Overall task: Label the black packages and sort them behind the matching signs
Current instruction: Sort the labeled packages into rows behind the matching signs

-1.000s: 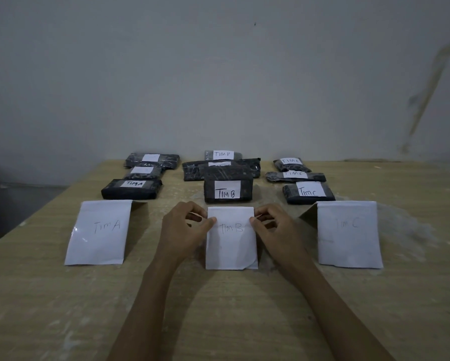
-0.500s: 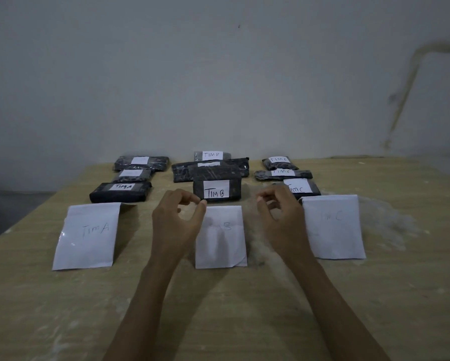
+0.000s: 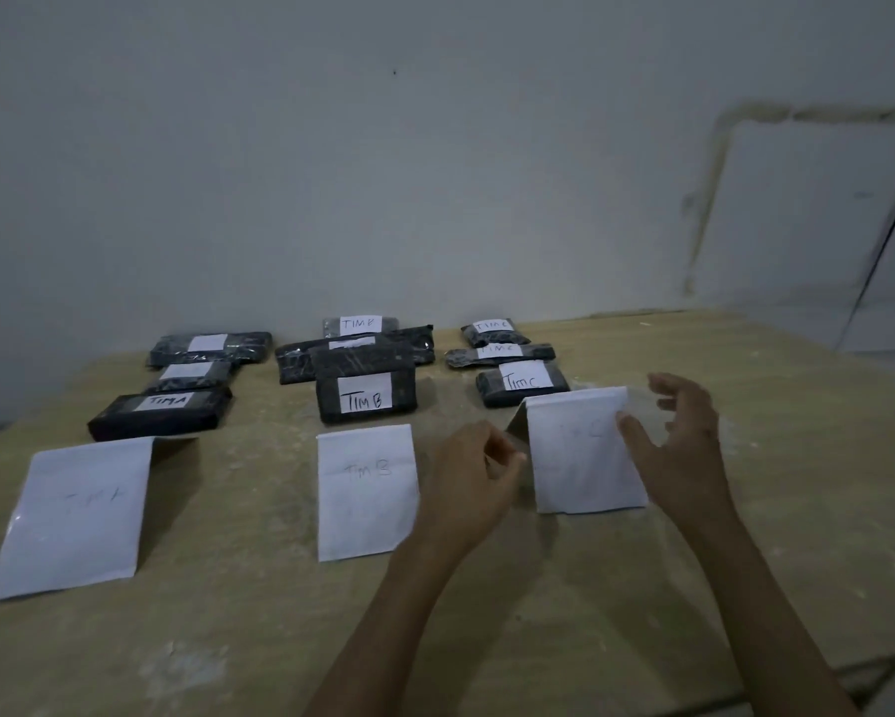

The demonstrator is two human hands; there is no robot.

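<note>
Three folded white paper signs stand in a row on the table: Tim A (image 3: 75,514), Tim B (image 3: 366,491) and Tim C (image 3: 582,452). Labelled black packages lie behind each: the A group (image 3: 160,414), the B group (image 3: 365,398) and the C group (image 3: 523,385). My left hand (image 3: 473,478) has curled fingers right at the left edge of the Tim C sign; whether it pinches the paper is hidden. My right hand (image 3: 678,447) is spread, its thumb at that sign's right edge.
The wooden table (image 3: 486,639) has pale dusty patches, and its right edge runs down at the lower right. A plain grey wall stands right behind the packages. A thin clear plastic film (image 3: 642,401) lies on the table behind the Tim C sign.
Both hands let go of the Tim B sign and moved right to the Tim C sign. My view also shifted to the right.
</note>
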